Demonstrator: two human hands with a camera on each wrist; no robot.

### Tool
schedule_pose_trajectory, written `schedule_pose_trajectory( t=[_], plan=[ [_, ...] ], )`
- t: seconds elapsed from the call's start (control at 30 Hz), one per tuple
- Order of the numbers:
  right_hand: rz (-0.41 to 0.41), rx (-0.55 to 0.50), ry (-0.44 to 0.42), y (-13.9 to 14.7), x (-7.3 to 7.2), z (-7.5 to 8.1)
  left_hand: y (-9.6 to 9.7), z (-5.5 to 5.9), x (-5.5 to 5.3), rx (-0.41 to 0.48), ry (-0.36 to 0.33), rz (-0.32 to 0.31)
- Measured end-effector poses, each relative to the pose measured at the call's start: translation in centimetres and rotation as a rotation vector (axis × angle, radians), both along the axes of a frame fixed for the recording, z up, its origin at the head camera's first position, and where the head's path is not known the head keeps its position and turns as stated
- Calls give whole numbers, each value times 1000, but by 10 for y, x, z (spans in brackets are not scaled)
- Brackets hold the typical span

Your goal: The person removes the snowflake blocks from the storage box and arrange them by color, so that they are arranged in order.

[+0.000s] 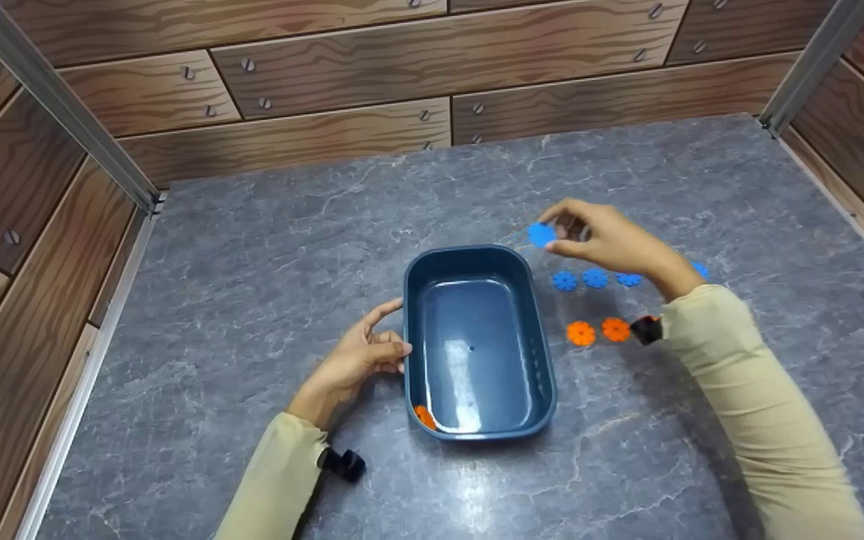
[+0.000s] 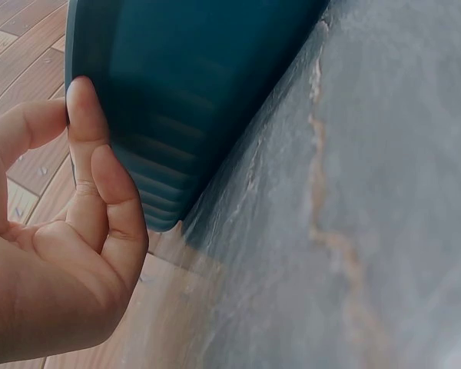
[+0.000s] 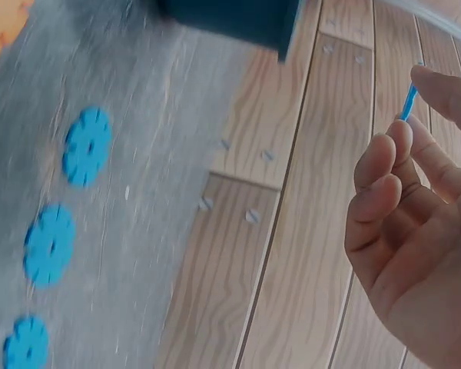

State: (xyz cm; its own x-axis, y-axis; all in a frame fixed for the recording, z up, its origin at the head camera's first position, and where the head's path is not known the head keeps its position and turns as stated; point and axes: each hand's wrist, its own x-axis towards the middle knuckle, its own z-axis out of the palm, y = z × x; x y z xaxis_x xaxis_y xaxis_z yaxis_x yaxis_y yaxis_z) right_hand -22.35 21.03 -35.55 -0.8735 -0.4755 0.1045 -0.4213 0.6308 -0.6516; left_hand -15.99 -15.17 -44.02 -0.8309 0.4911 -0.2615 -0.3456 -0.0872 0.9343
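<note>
My left hand [image 1: 361,356] grips the left wall of a dark blue plastic tub [image 1: 477,435], thumb at the rim and fingers against the outside. Between thumb and fingertips, my right hand [image 1: 604,236] pinches a blue notched disc [image 1: 541,235], raised above the table beyond the tub's far right corner. Seen edge-on in the right wrist view, that blue disc [image 3: 409,102] looks thin and flat. One orange notched disc [image 1: 424,417] leans inside the tub's near left corner.
Right of the tub lies a row of several blue discs [image 1: 595,278], partly covered by my right forearm. Nearer to me is a row of orange discs [image 1: 615,329], its right end behind the black wrist camera [image 1: 646,330]. Wood-patterned panels [image 1: 342,75] wall the grey marbled table [image 1: 267,225].
</note>
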Motion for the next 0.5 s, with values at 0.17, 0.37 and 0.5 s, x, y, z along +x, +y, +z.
schedule_pose_trajectory(
  t=[0.17,0.37,0.5],
  plan=[
    [-58,-2,-9,23,5,4,0,0,-1,5,0,5],
    [-138,53,-13,49,10,6,-1,-2,-1,7,3,1],
    [-203,72,-11,66,12,7,-1,-5,-2,14,8,-9]
  ],
)
